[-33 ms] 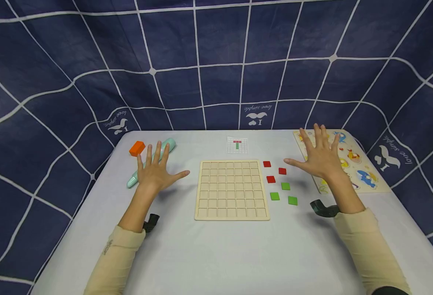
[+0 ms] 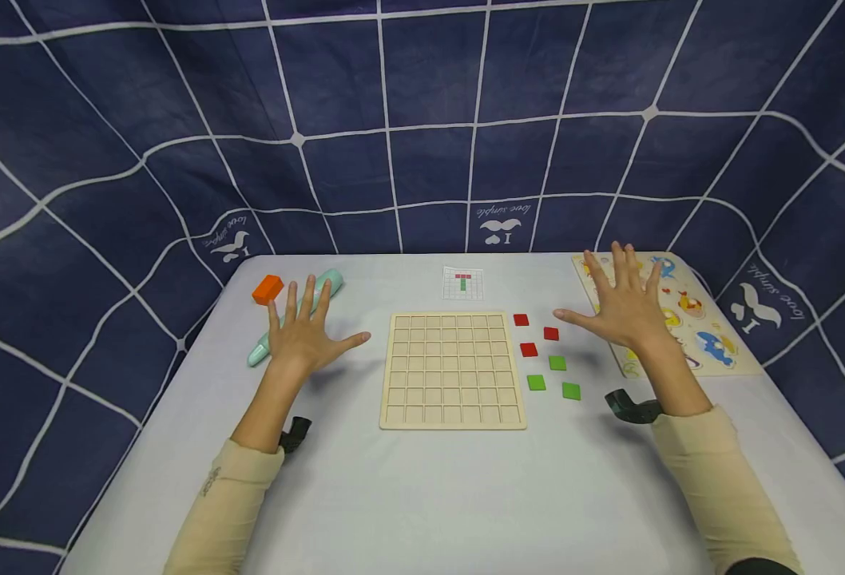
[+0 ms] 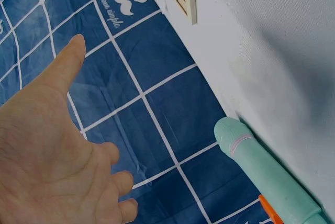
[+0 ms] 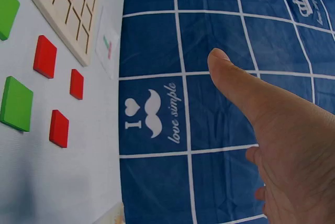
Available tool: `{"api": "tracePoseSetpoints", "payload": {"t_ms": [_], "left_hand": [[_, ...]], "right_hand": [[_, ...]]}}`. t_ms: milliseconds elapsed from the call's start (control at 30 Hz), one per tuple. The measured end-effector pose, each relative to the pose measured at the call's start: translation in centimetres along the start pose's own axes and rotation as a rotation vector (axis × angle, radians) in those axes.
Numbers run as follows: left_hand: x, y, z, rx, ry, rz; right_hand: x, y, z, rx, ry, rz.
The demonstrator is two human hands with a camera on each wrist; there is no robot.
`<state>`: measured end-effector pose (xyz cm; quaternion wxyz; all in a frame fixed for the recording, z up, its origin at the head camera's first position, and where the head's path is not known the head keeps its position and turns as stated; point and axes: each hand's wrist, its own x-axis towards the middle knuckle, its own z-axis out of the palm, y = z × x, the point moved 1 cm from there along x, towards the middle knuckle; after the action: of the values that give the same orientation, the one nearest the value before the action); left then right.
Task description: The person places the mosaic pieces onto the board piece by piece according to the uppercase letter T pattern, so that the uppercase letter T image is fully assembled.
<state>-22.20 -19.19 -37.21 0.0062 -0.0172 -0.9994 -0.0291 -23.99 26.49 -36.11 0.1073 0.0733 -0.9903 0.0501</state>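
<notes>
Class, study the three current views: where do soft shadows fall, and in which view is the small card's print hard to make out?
Head view: faint, soft-edged shadows on the white table, on the inner sides of the left hand and right hand; left wrist view: a broad grey shadow at right; right wrist view: a dim shadow lower left, the card indistinct.

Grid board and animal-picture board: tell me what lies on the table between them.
The head view shows three red tiles and three green tiles there, the right hand spread nearby.

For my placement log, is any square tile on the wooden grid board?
No, the red tiles and green tiles all lie beside the wooden grid board.
</notes>
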Motion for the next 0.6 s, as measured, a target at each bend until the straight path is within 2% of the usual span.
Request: {"api": "tracePoseSetpoints", "payload": {"t_ms": [167, 300, 433, 600], "left_hand": [[0.2, 0.1, -0.2, -0.002, 0.009, 0.004], [0.3, 0.4, -0.3, -0.053, 0.088, 0.019], [0.2, 0.6, 0.1, -0.224, 0.200, 0.045], [-0.1, 0.7, 1.6, -0.471, 0.306, 0.066]], "right_hand": [[-0.1, 0.0, 0.2, 0.010, 0.004, -0.009], [0.0, -0.1, 0.2, 0.062, 0.058, -0.011], [-0.1, -0.5, 0.1, 0.211, 0.217, 0.020], [-0.6, -0.9, 0.8, 0.384, 0.442, 0.064]]}}
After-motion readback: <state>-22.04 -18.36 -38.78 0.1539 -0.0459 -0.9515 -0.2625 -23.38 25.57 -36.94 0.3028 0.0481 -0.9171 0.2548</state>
